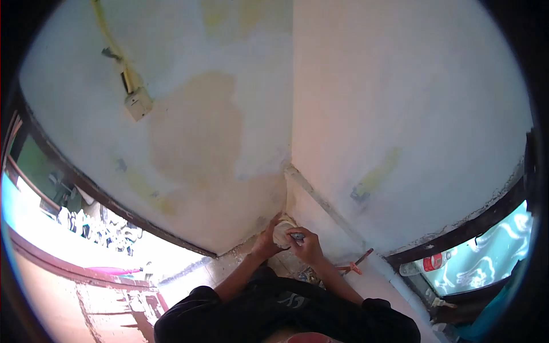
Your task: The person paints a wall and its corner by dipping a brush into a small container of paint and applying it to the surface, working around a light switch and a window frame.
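Observation:
Low in front of the wall corner, my left hand (265, 244) is closed around the side of a pale round container (281, 231). What the container holds is too small to make out. My right hand (309, 249) is closed on a small tool with a grey handle (297, 235), held at the container's right rim. The tool's working end cannot be made out. Both hands are close together, in front of my body.
Two pale walls meet at the corner, with a narrow ledge (320, 201) on the right one. A switch box (138, 104) hangs from a yellowish conduit. A thin stick (363, 256) leans near my right forearm. A red-labelled bottle (434, 262) lies by the right opening.

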A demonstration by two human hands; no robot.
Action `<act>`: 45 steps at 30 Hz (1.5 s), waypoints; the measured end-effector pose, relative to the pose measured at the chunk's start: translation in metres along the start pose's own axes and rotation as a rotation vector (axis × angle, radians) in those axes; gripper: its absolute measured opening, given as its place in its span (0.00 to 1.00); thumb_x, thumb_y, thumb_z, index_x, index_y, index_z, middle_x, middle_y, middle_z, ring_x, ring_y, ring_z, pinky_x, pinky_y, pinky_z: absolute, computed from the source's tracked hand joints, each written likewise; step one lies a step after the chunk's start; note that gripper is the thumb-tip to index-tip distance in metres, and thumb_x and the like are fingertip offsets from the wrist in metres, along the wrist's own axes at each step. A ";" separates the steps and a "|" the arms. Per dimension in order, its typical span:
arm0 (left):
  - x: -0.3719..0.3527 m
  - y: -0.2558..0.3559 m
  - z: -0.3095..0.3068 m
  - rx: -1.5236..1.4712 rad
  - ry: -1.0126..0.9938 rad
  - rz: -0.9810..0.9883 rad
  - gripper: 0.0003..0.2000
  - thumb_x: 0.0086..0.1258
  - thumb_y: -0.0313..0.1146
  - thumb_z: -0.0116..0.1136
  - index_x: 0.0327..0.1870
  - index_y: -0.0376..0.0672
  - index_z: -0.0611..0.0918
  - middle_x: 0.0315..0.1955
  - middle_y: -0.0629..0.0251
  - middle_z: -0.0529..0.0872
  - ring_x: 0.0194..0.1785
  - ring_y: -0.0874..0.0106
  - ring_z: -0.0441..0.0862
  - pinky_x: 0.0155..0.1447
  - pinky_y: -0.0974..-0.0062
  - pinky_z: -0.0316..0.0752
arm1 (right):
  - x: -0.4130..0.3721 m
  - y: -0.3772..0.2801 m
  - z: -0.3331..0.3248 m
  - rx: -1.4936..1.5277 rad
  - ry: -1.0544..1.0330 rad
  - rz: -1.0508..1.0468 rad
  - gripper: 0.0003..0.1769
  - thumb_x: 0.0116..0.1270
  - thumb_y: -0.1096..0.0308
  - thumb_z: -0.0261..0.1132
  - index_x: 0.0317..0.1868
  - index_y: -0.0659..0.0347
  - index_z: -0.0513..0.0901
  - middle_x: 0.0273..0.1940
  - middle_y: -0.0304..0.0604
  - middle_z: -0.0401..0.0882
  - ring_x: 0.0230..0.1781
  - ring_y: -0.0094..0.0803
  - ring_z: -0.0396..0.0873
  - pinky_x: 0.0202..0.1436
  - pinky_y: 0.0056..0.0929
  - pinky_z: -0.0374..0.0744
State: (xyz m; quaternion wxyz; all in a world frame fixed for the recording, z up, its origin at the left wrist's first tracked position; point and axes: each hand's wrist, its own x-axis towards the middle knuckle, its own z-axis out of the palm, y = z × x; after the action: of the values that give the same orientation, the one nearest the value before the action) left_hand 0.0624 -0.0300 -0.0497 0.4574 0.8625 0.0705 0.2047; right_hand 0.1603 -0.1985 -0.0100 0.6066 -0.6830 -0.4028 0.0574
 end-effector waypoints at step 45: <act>-0.023 0.018 -0.038 0.009 0.221 -0.153 0.63 0.56 0.42 0.89 0.91 0.53 0.54 0.71 0.46 0.84 0.74 0.44 0.82 0.75 0.48 0.79 | 0.033 -0.044 -0.045 0.384 0.084 0.265 0.15 0.79 0.76 0.72 0.62 0.70 0.84 0.48 0.49 0.90 0.49 0.33 0.91 0.52 0.35 0.96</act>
State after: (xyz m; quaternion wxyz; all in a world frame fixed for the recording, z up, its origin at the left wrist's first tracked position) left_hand 0.0248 -0.0181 -0.0230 0.4571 0.8290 0.1871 0.2625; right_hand 0.1867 -0.2165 0.0535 0.7289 -0.6037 -0.2657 0.1835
